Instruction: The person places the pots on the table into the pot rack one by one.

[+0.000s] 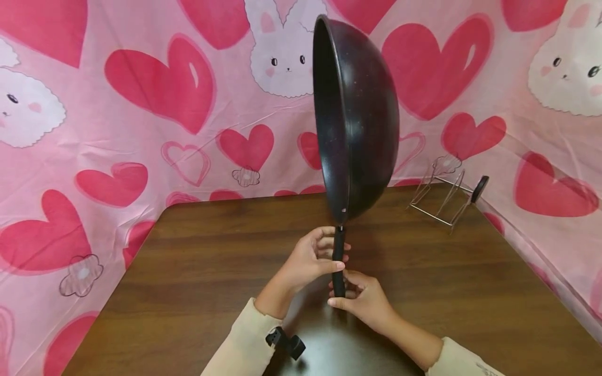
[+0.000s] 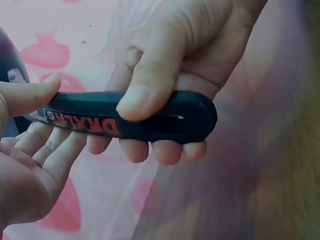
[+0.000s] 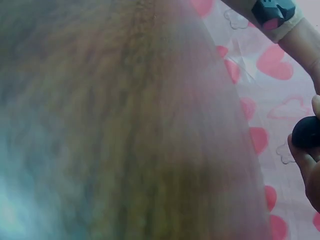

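Observation:
A dark wok [image 1: 364,115] is raised upright above the table, its bowl on top, the open side facing left and the handle [image 1: 338,261] pointing down. With thumb and fingers, my left hand [image 1: 308,258] holds the upper part of the handle, just below the bowl. Lower down, my right hand [image 1: 367,300] grips the handle's end; in the left wrist view its thumb [image 2: 140,97] presses on top while the fingers curl underneath. Red lettering runs along the black handle there. The right wrist view catches the rounded handle end [image 3: 306,132] at its right edge.
A wire rack [image 1: 437,203] with a black round part [image 1: 479,189] stands at the back right of the brown wooden table [image 1: 211,261]. Pink cloth [image 1: 141,115] printed with hearts and rabbits hangs behind and along both sides. A small black device [image 1: 284,342] sits at the left cuff.

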### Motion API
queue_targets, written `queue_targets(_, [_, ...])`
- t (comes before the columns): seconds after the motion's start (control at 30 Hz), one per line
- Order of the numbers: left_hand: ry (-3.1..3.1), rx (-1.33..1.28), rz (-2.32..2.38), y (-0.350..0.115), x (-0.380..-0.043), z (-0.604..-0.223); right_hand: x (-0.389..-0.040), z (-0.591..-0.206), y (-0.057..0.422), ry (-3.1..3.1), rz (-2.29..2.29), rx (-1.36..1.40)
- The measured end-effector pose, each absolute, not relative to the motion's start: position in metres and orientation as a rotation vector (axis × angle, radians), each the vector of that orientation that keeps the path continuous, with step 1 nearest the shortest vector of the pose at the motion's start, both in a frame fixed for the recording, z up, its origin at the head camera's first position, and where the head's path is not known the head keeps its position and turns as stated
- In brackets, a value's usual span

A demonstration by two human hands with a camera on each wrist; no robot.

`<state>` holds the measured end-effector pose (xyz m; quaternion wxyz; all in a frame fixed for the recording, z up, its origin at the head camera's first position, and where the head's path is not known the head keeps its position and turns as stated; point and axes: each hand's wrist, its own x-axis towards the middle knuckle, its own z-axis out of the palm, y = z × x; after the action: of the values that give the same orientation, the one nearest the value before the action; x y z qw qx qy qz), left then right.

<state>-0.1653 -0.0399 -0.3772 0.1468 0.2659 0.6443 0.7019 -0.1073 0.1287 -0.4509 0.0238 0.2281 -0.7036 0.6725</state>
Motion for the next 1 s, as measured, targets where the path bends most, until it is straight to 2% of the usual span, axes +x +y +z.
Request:
queue_targets(0.33, [1.708,0.939,1.923,-0.011,-0.185,-0.361,-0.11,-0.442,0.154,-2.128,2.084,0.519])
queue_targets(1.0, [1.668,0.9,1.778,0.052,-0.225,-0.342,-0.117,-0.429,0.174,-1.835,2.128,0.156])
